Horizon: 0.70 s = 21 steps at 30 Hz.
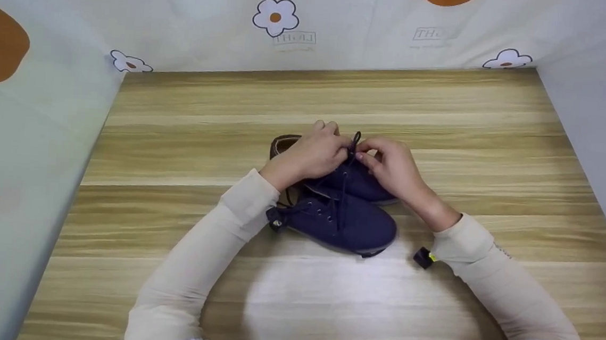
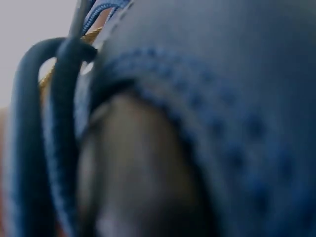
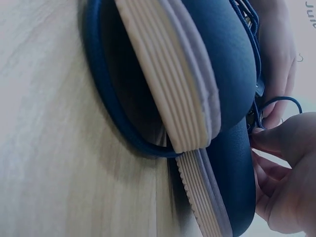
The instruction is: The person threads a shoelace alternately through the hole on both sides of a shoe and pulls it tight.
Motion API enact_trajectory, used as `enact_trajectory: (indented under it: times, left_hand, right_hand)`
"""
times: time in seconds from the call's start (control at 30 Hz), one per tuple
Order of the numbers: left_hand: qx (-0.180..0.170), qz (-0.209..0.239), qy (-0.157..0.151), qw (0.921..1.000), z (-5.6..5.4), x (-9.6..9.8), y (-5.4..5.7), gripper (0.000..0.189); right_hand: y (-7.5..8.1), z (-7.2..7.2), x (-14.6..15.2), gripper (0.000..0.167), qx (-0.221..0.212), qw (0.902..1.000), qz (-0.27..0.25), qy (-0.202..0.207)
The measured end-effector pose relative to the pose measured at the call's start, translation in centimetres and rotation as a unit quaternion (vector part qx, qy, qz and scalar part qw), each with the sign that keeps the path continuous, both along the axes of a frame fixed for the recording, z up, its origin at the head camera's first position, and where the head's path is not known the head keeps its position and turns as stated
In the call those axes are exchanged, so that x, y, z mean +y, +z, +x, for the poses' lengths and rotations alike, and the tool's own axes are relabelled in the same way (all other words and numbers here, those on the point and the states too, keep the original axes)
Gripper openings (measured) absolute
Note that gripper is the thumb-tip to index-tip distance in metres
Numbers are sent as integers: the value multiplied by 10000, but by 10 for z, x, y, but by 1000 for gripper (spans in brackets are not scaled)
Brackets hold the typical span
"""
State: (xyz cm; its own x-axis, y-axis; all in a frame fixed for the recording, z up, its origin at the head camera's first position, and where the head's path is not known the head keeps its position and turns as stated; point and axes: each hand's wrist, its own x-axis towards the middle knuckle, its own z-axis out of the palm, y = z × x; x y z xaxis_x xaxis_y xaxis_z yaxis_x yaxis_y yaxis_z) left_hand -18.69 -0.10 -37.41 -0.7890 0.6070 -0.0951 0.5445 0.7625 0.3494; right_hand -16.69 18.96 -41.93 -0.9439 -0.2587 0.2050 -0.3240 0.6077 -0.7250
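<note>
Between both hands, left hand (image 1: 312, 152) and right hand (image 1: 391, 165) apparently each pinch the lace (image 1: 354, 141) over the far shoe (image 1: 358, 182), toe pointing right.

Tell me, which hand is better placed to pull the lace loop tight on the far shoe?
Probably the right hand: its fingers pinch the lace just beside the raised loop. The left hand lies across the far shoe, better suited to steadying it.
</note>
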Motion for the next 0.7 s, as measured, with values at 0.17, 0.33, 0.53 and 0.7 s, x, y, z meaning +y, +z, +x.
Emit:
enact_trajectory:
  times: [0.17,0.33,0.53,0.7]
  left_hand:
    - [-185,56,242,9995,-2,2,-1,33]
    - [-273,172,611,9976,-2,3,0,28]
    - [-346,225,688,9968,-3,2,4,27]
    - [-101,1034,1118,9883,0,2,5,27]
  right_hand:
    - [-2,-1,1,7,45,10000,36,29]
    - [0,-1,2,7,74,9999,65,91]
    - [0,-1,2,6,209,9997,44,155]
    - [-1,-1,2,6,302,9994,9,173]
